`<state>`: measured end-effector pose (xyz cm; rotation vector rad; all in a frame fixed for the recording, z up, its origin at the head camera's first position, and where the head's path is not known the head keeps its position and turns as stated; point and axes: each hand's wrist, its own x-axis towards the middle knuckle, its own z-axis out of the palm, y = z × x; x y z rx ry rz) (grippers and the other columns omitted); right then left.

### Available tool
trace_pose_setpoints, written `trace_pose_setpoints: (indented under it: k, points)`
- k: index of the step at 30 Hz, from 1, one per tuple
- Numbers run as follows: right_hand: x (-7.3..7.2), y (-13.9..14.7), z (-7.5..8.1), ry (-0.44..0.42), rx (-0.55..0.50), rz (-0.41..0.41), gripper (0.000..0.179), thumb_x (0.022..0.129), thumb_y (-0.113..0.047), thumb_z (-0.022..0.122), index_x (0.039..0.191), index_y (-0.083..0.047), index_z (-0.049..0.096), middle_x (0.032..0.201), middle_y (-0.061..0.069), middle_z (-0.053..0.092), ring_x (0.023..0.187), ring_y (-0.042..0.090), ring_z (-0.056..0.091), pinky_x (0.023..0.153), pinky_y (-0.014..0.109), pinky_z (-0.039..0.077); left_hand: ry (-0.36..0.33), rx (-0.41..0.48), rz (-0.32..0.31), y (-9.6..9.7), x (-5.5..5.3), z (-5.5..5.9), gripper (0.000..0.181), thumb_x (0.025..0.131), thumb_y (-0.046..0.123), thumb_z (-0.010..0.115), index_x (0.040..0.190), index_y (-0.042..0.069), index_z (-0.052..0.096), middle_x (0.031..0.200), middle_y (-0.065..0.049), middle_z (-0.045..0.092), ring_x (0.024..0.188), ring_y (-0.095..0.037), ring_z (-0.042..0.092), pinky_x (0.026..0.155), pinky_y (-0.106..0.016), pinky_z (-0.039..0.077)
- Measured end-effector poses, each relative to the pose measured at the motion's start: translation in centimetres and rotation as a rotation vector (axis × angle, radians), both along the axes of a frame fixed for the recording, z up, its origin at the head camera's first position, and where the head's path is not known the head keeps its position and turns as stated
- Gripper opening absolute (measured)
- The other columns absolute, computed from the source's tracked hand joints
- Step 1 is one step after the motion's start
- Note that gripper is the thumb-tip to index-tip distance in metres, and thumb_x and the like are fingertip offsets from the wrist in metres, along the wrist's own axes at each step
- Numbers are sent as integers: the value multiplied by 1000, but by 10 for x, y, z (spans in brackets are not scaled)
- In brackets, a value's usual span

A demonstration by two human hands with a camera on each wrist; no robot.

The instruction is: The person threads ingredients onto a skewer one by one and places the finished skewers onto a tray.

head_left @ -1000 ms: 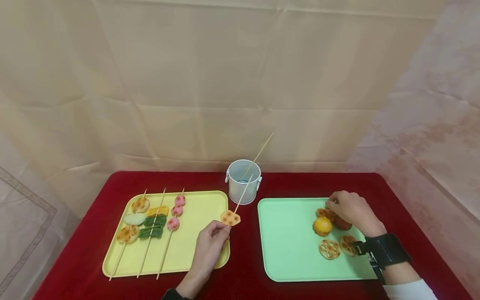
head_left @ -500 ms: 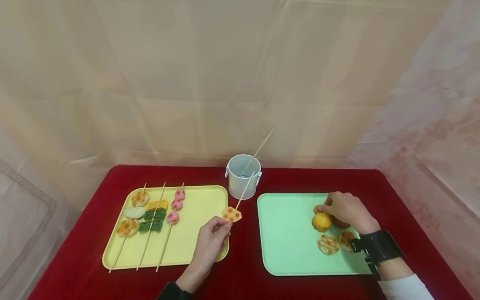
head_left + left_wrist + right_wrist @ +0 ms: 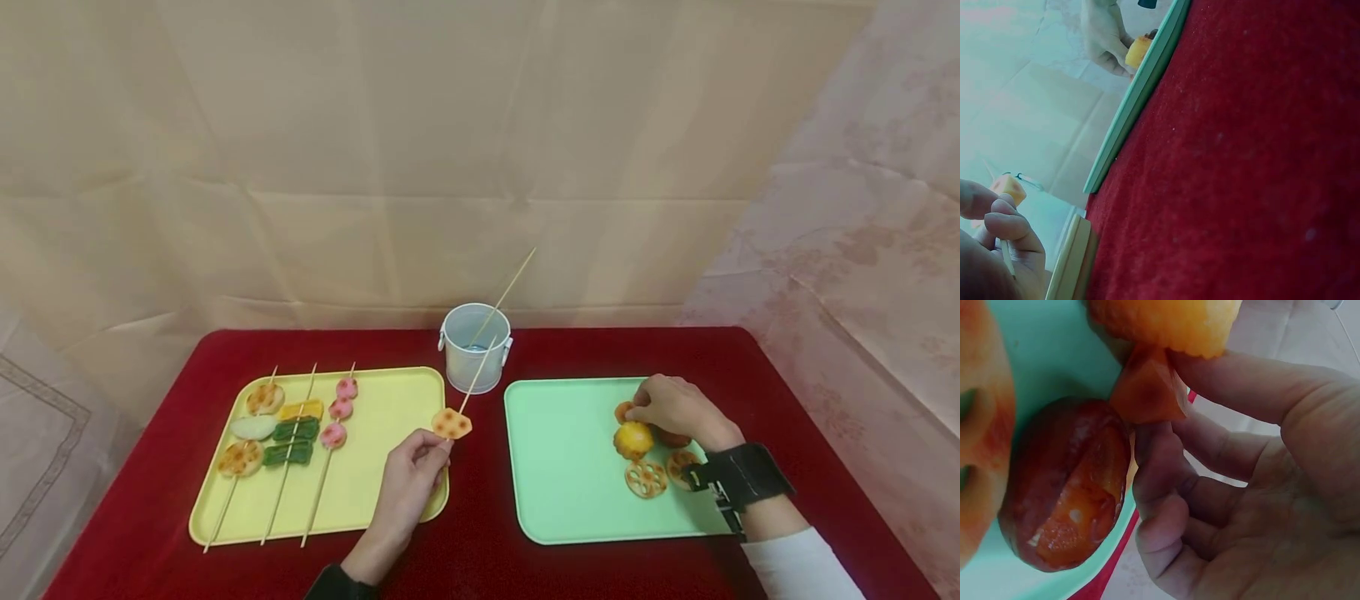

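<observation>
In the head view my left hand (image 3: 408, 483) pinches a bamboo skewer (image 3: 477, 379) that slants up to the right. A flat orange piece with brown spots (image 3: 452, 423) is threaded on it just above the fingers. My right hand (image 3: 678, 408) reaches over the green tray (image 3: 562, 467), and its thumb and fingers pinch another orange piece (image 3: 1150, 390). Around that hand lie a yellow corn piece (image 3: 633, 439), a glossy reddish-brown oval piece (image 3: 1069, 487) and two lotus root slices (image 3: 647, 480).
On the left, a yellow tray (image 3: 390, 396) carries three loaded skewers: lotus root with a white piece, green and yellow pieces (image 3: 292, 429), and pink balls (image 3: 333, 435). A small metal bucket (image 3: 472, 350) with one bare skewer (image 3: 517, 275) stands at the back.
My right hand has moved slightly toward the near left over the pieces, and its fingers have come onto the orange piece. The left hand keeps its skewer. The head view has shifted a little.
</observation>
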<state>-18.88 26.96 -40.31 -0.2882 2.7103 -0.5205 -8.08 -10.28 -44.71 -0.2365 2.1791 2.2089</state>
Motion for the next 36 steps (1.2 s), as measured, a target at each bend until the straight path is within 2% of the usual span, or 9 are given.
trace_pose_setpoints:
  k: [8, 12, 17, 22, 27, 29, 33, 36]
  points:
    - [-1, -1, 3, 9, -16, 20, 23, 92, -23, 78, 101, -1, 75, 79, 0, 63, 70, 20, 53, 60, 34, 43, -1, -22, 0, -1, 0, 5, 18, 100, 8, 65, 101, -9, 63, 77, -9, 61, 59, -12, 50, 53, -21, 40]
    - [-2, 2, 7, 25, -40, -29, 28, 93, -26, 78, 103, -2, 68, 85, 3, 65, 76, 22, 55, 63, 35, 45, 14, -30, -7, 1, -2, 11, 18, 100, 10, 65, 101, -8, 63, 77, -8, 61, 58, -13, 50, 53, -22, 40]
    - [-1, -4, 13, 117, -107, -88, 32, 95, -31, 75, 108, -3, 66, 97, 10, 68, 83, 25, 58, 68, 36, 47, 28, -49, -11, 3, -2, 15, 18, 100, 9, 66, 100, -8, 64, 76, -9, 61, 57, -12, 49, 52, -22, 39]
    - [7, -25, 14, 205, -277, -157, 37, 100, -35, 69, 117, -3, 65, 107, 13, 71, 94, 29, 65, 78, 40, 49, 24, -36, -2, 3, 3, 15, 19, 100, 11, 65, 101, -8, 64, 77, -7, 61, 58, -11, 50, 53, -22, 41]
    - [12, -55, 11, 203, -520, -226, 42, 102, -38, 67, 123, -1, 65, 110, 14, 73, 91, 33, 73, 87, 42, 51, 12, -18, -6, 4, 6, 14, 19, 100, 11, 65, 103, -8, 64, 77, -6, 61, 59, -13, 51, 55, -23, 42]
    - [14, -67, 9, 197, -601, -250, 45, 102, -38, 67, 126, 0, 65, 112, 16, 73, 89, 35, 74, 87, 41, 51, 8, -9, -8, 4, 7, 13, 19, 100, 11, 66, 103, -8, 64, 78, -7, 61, 59, -13, 51, 55, -23, 42]
    - [16, -84, 5, 201, -709, -298, 48, 102, -40, 66, 130, -2, 66, 112, 18, 73, 88, 36, 74, 77, 36, 53, 3, -1, -22, 4, 9, 13, 19, 101, 11, 65, 104, -8, 63, 78, -6, 61, 60, -14, 51, 56, -23, 43]
    - [15, -91, 2, 163, -789, -341, 49, 101, -43, 66, 131, -5, 67, 115, 19, 73, 92, 37, 73, 75, 35, 55, -2, 2, -33, 6, 10, 13, 19, 101, 11, 65, 102, -8, 63, 78, -6, 60, 60, -13, 51, 56, -22, 42]
